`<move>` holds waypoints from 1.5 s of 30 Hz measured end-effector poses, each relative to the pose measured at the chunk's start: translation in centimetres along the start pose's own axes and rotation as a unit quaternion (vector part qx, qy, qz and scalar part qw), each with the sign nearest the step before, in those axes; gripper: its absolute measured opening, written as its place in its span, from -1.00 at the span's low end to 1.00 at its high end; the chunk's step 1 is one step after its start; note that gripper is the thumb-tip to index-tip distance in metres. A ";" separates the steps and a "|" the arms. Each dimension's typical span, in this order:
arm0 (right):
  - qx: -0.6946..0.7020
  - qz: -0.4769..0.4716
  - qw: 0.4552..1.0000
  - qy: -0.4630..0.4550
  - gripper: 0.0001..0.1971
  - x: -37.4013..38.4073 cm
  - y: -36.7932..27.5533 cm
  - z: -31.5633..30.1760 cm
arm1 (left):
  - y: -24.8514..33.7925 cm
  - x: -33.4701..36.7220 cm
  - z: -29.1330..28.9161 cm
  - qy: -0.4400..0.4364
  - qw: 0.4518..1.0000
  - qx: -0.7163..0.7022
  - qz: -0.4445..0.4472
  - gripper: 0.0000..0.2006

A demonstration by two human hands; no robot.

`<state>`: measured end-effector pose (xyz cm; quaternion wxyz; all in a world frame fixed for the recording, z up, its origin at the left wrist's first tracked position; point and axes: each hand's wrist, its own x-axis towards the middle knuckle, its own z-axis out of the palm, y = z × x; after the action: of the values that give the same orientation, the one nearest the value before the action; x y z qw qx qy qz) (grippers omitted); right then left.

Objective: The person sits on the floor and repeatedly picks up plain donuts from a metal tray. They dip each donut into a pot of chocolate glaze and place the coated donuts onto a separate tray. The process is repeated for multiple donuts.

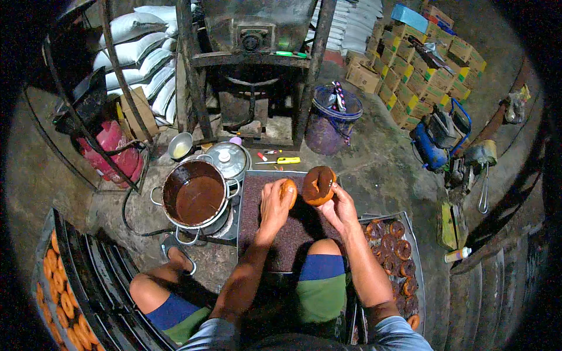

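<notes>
My right hand [339,209] holds up a doughnut [319,196] by its edge, its upper face coated dark brown. My left hand [274,205] grips another golden doughnut [288,192], mostly hidden by the fingers. Both are over a tray of fine dark sprinkles [269,240] between my knees. Left of that tray, a two-handled pot [194,219] of melted chocolate rests on a second pot. Coated doughnuts [391,248] lie in rows on a tray at my right. Plain doughnuts [57,278] fill a rack tray at far left.
A lidded pot [225,157], a small bowl [180,145] and a yellow screwdriver [287,160] lie beyond the sprinkles. A purple bucket [332,128] stands near a metal machine [252,38]. Red gas cylinder [111,152] left; blue compressor [434,143] and stacked cartons [424,73] right.
</notes>
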<state>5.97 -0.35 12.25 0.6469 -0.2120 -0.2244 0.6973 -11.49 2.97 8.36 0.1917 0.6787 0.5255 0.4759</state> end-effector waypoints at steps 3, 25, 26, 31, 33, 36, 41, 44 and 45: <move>-0.548 -0.182 0.816 -0.038 -0.85 1.6 1.3 -2.2 | -1.9 -0.1 3.3 -0.097 0.821 -0.446 -0.342 -0.58; -0.619 -0.132 0.769 0.087 -0.86 5.3 6.8 -20.7 | -15.1 -9.1 7.6 -0.083 0.935 0.244 0.243 -0.53; -0.501 -0.048 0.850 0.154 -0.86 4.6 6.0 -20.8 | -14.9 -9.6 7.4 -0.128 0.913 0.301 0.245 -0.56; -0.070 -0.019 0.975 0.211 -0.80 -3.3 1.1 -22.6 | -13.2 -10.0 7.8 -0.200 0.909 0.320 0.176 -0.71; -0.036 -0.060 0.975 0.209 -0.78 -7.9 -0.8 -23.8 | -13.0 -10.0 8.3 -0.182 0.973 0.141 0.016 -0.77; -0.024 -0.122 0.959 0.256 -0.76 -17.4 -3.1 -25.7 | -13.6 -10.4 9.0 -0.232 0.954 0.191 -0.006 -0.72; -0.106 -0.221 0.824 0.511 -0.88 -37.7 -5.5 -27.6 | -16.4 -9.4 9.4 -0.331 0.929 0.163 -0.033 -0.73; -0.156 -0.265 0.706 0.638 -0.83 -48.3 -6.4 -27.6 | -17.5 -5.9 10.1 -0.363 0.912 0.194 -0.013 -0.71; -0.198 -0.292 0.639 0.684 -0.83 -51.1 -6.3 -27.9 | -17.5 -4.7 10.2 -0.388 0.901 0.181 -0.070 -0.70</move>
<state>31.18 -49.82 -6.34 0.7283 -0.6748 0.0987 0.0668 -12.09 7.76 -11.86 0.2866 0.7942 0.5327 0.0574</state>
